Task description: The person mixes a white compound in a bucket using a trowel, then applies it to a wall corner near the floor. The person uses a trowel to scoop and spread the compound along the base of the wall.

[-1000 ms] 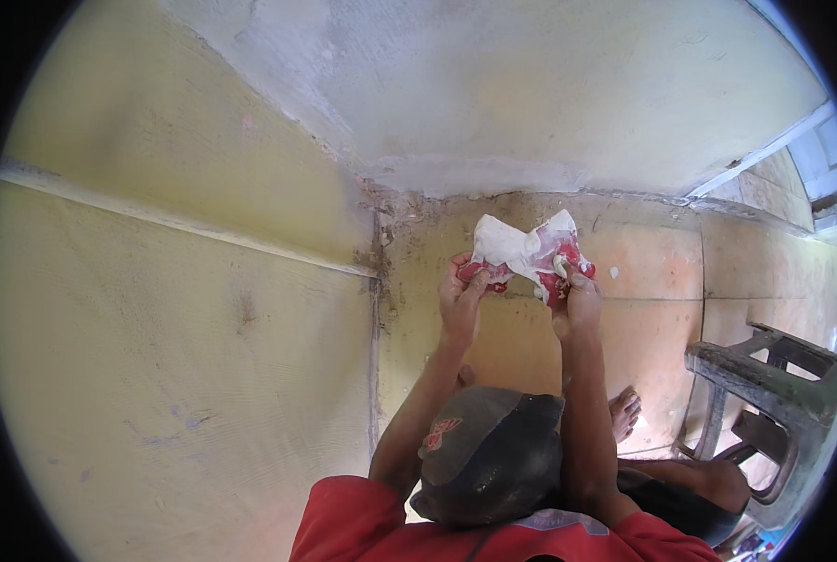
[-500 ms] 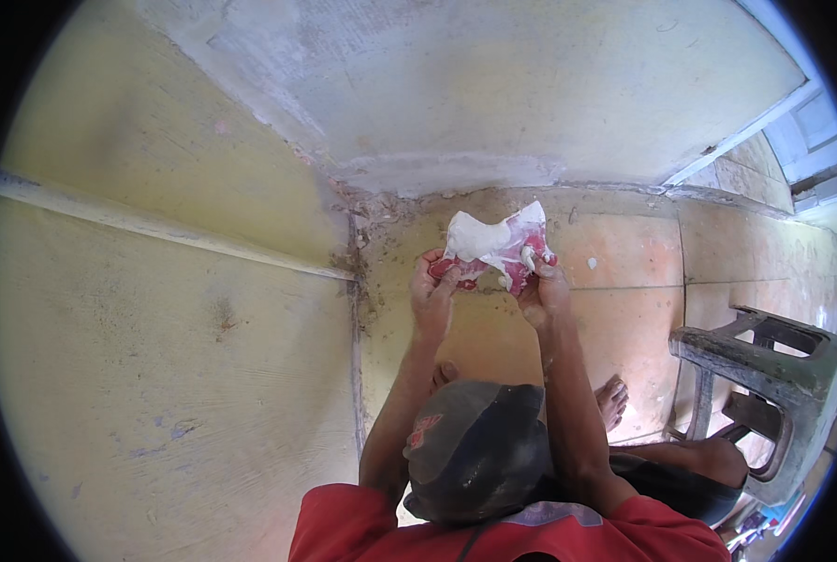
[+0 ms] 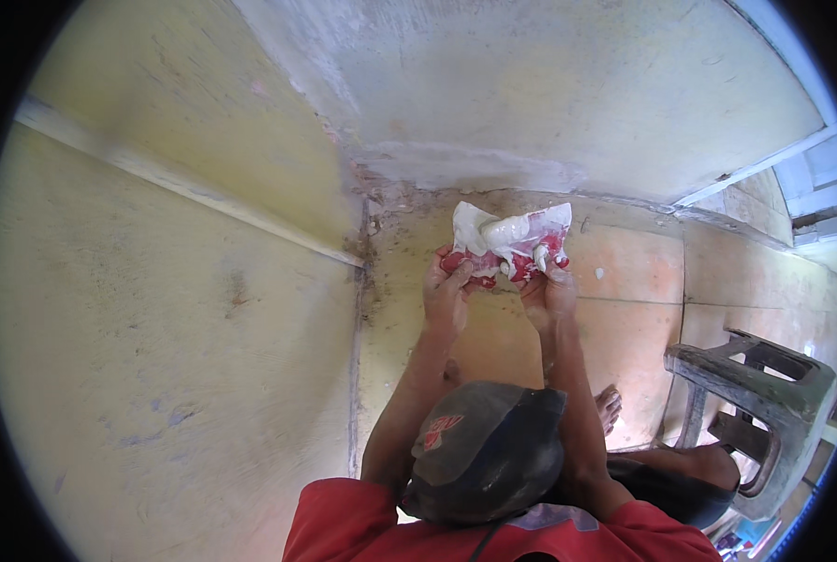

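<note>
Both my hands are raised side by side over the floor near the wall corner. Closed fingers of my left hand (image 3: pixel 447 295) grip the red lower part of a putty scraper (image 3: pixel 468 225) smeared white. In my right hand (image 3: pixel 551 295) is a second red putty scraper (image 3: pixel 555 225), likewise coated in white. The two blades meet or overlap in the middle; which lies on top is hard to tell. A thick, wet-looking lump of white putty (image 3: pixel 506 231) rests where they come together, and smaller dabs cling near my right thumb.
A patchy, yellowish wall (image 3: pixel 568 103) rises ahead, with another wall panel (image 3: pixel 156 309) to the left. A worn grey stool (image 3: pixel 765 375) stands at the right. My bare foot (image 3: pixel 609 408) is on the tiled floor (image 3: pixel 624 347). A small white blob (image 3: pixel 599 273) lies on a tile.
The scrapers have tilted and come closer together. The putty lump, earlier mostly on the left scraper, now sits in the middle, toward the right one. The whole view has shifted slightly.
</note>
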A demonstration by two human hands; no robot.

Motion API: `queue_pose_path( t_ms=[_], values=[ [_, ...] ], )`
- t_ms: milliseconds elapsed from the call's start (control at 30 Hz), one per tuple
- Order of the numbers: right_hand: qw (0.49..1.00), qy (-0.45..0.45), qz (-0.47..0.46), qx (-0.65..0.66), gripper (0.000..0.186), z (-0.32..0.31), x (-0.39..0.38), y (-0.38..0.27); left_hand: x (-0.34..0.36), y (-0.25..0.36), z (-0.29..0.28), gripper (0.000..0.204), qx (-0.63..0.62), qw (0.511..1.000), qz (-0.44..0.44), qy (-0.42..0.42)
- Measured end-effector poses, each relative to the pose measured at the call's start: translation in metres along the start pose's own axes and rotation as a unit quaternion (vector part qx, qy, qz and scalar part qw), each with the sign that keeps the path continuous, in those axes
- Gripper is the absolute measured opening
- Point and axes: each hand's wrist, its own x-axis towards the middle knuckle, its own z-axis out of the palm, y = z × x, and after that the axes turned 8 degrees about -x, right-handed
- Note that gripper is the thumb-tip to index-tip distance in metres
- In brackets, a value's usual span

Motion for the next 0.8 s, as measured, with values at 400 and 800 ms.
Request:
queue_pose_path(
  t_ms=[400,800],
  values=[
    [0.997,0.028,0.067,0.007,0.035,0.036,-0.007,0.002,0.003,0.013,-0.017,0.04,-0.062,0.998,0.015,0.006],
    [0.986,-0.052,0.137,-0.075,0.03,0.118,0.034,0.027,-0.043,0.048,-0.084,0.046,-0.052,0.99,0.087,0.096]
  ],
)
